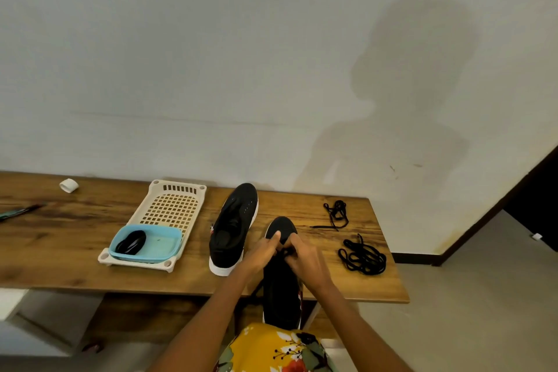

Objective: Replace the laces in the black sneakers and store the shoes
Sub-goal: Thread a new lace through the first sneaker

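Left hand [265, 251] and right hand [305, 254], fingers pinched on a black lace [285, 251], meet over the near sneaker [280, 287], which overhangs the table's [60, 251] front edge. Second sneaker [232, 229] lies just left; loose laces [362, 257] lie toward the right edge.

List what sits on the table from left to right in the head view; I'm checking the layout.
White ring → cream basket tray holding blue tub → unattended black sneaker → sneaker being laced → loose black laces.
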